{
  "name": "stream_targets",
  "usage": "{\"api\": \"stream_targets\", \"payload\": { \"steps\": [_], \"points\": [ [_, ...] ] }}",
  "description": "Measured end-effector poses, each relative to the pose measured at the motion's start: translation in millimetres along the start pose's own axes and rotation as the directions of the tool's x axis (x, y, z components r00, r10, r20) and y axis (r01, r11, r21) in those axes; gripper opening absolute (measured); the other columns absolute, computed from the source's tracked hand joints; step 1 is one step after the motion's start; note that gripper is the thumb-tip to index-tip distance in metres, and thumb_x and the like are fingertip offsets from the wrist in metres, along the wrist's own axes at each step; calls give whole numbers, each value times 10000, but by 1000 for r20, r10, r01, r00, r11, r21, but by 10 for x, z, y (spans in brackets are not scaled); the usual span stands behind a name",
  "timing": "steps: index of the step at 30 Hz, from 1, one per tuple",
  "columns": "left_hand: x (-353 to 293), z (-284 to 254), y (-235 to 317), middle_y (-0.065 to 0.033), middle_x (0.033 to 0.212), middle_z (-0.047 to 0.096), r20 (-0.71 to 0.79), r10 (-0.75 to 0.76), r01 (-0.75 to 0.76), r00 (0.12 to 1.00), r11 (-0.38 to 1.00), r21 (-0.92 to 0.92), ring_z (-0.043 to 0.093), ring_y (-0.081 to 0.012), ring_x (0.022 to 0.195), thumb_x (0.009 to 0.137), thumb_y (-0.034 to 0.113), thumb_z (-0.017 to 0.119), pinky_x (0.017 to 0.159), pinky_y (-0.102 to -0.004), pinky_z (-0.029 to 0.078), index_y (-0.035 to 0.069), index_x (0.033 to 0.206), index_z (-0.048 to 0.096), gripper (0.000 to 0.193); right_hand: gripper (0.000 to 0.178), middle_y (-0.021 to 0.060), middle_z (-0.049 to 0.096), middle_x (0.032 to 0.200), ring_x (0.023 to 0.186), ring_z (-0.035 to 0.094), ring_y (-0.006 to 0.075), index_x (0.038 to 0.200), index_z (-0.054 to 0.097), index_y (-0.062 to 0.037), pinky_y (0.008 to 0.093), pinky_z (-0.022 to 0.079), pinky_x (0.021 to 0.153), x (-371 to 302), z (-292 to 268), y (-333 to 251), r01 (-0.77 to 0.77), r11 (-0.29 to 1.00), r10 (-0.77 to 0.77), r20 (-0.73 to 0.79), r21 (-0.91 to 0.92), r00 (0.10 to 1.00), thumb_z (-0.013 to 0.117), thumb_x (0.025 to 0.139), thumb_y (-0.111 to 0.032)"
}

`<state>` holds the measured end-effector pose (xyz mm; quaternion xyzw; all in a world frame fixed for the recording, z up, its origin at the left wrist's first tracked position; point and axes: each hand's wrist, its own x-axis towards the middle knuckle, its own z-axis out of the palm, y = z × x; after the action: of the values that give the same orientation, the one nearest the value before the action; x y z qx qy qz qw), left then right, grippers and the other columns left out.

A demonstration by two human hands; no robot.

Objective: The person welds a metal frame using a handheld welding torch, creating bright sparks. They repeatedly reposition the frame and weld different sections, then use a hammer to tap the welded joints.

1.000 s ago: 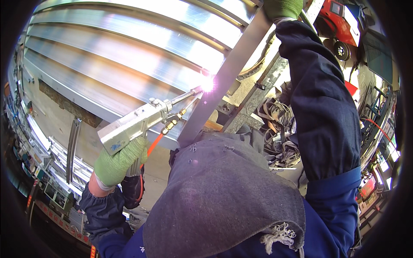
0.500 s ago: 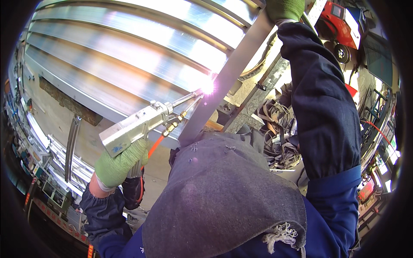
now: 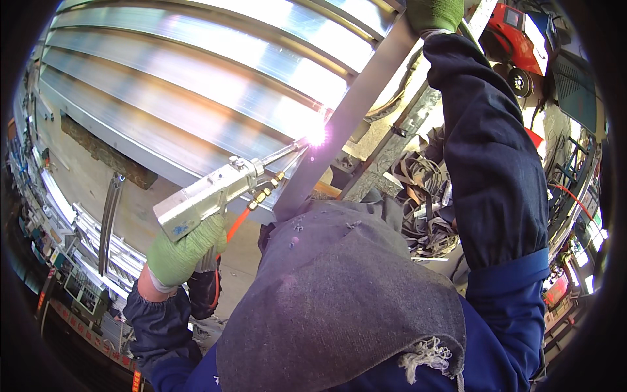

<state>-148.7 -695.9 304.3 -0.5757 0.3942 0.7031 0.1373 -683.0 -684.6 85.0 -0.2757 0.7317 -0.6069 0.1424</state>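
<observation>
Background strip (image 3: 88, 333), red-lettered; left hand (image 3: 183, 253) around silver torch (image 3: 209, 198)

Between the silver torch (image 3: 208, 196) and the dark apron (image 3: 339, 294), a gap is left — edged on its left by an orange hose (image 3: 236, 226). Beside the grey bar (image 3: 358, 104), passage is blocked by a glaring arc (image 3: 316, 136).

Nozzle end of the silver torch (image 3: 208, 196) is totally blown out by the glare (image 3: 316, 136), so I can't make out the joint there at all. The right hand (image 3: 436, 14) gets chopped by the far edge, no telling how its fingers sit. Left hand (image 3: 186, 249) is partly hidden by the torch body, dark cloth (image 3: 339, 294) covers most of the person's front, and the clutter (image 3: 62, 238) along the left rim is too tiny to name
</observation>
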Motion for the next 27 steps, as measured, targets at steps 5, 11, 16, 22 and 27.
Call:
{"api": "stream_targets", "payload": {
  "steps": [5, 11, 16, 22, 27],
  "points": [
    [-11, -2, -29, -42, 953, 717, 0, 13, -13, 1000, 1000, 3, 678, -135, 739, 979, 316, 763, 626, -270, 543, 27, 1238, 679, 397, 245, 116, 749, 1029, 885, 716, 163, 1210, 707, 33, 288, 580, 764, -87, 96, -195, -215, 774, 237, 41, 596, 971, 642, 1019, -106],
    [-38, 1, -61, -35, 937, 715, -25, 27, -27, 999, 1000, 1, 672, -130, 725, 988, 291, 752, 615, -272, 537, 28, 1231, 686, 365, 277, 122, 752, 1041, 908, 721, 210, 1234, 705, -19, 328, 582, 789, -156, 84, -337, -42, 971, 44, -5, 235, 999, 675, 978, -121],
    [-62, -6, -106, -34, 937, 711, -35, 20, -20, 999, 1000, 2, 665, -129, 724, 991, 284, 747, 618, -270, 533, 27, 1241, 679, 365, 319, 127, 755, 1051, 926, 725, 249, 1254, 703, -61, 363, 583, 810, -146, -2, -278, 283, 899, -281, 58, -334, 958, 703, 944, -133],
    [-83, -52, -124, -36, 953, 706, 5, -12, 12, 1000, 999, 30, 663, -131, 753, 1001, 278, 731, 647, -278, 538, 27, 1259, 666, 366, 379, 133, 758, 1064, 949, 729, 296, 1278, 701, -113, 403, 586, 834, -174, -30, -193, 472, 633, -493, 151, -614, 857, 736, 902, -148],
    [-125, -57, -149, -35, 951, 704, -7, -19, 19, 1000, 998, 55, 661, -131, 751, 1003, 277, 726, 648, -280, 537, 28, 1251, 671, 356, 407, 149, 757, 1082, 986, 728, 345, 1287, 701, -154, 452, 579, 862, -198, -27, -261, 485, 576, -501, 184, -659, 846, 732, 882, -134]
  ]
}}
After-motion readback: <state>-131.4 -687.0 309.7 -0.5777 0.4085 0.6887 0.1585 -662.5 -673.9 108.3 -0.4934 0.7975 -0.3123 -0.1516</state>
